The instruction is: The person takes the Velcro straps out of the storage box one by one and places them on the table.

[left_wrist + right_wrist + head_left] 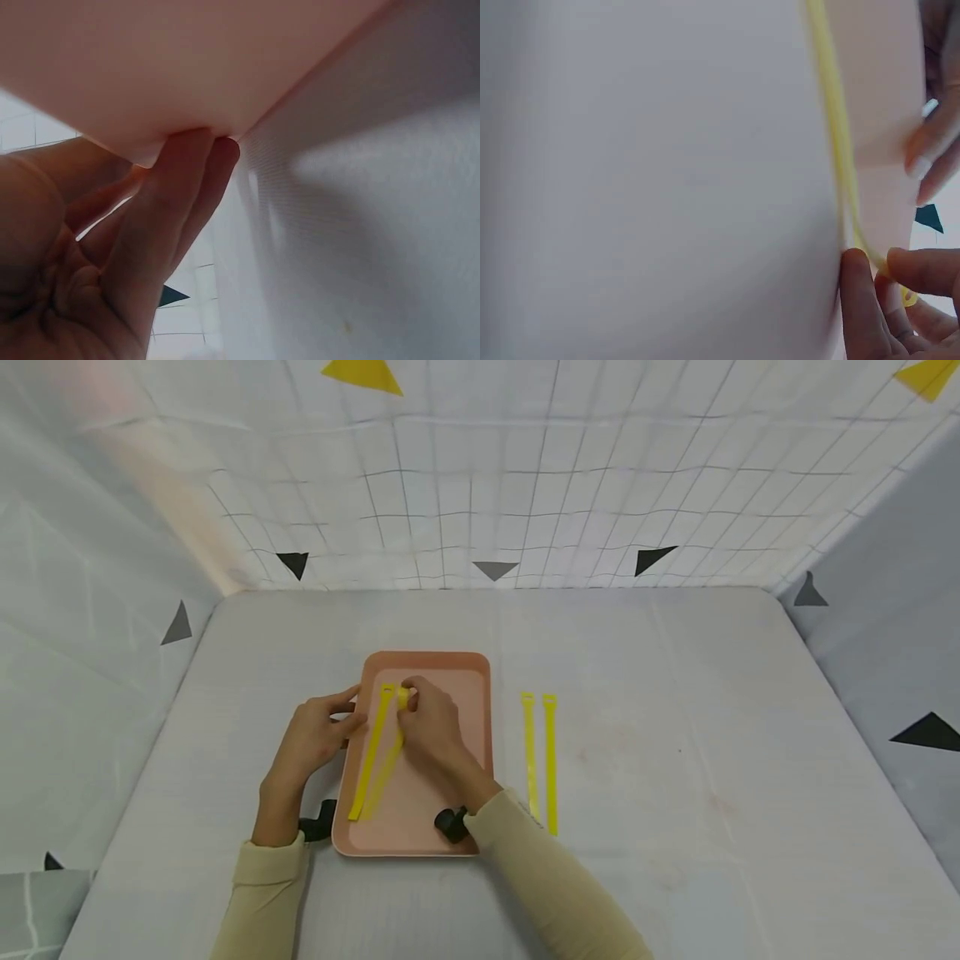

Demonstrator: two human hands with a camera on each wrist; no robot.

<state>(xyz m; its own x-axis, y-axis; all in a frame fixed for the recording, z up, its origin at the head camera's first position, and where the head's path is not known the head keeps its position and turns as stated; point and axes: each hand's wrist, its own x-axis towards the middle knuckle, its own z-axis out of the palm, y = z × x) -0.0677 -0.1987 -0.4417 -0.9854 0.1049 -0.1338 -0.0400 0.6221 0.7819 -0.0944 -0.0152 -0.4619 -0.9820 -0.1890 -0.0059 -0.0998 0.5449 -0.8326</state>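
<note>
A pink tray (450, 777) lies on the table. My left hand (318, 735) grips its left rim, and in the left wrist view the fingers (176, 172) touch the tray's outer side. Over the tray's upper half, my right hand (433, 722) pinches a yellow slotted cable strap (388, 768) near its head. The strap's tail slants down toward the lower left; in the right wrist view the strap (836, 120) bends into the fingertips. Left of it, another yellow strap (370, 756) lies flat in the tray, slotted end at the top.
Two more yellow straps, a left one (528, 743) and a right one (551, 760), lie side by side on the white table (675, 735), right of the tray. The right forearm (540, 877) passes close to their lower ends. A gridded white sheet (495, 485) hangs behind the table.
</note>
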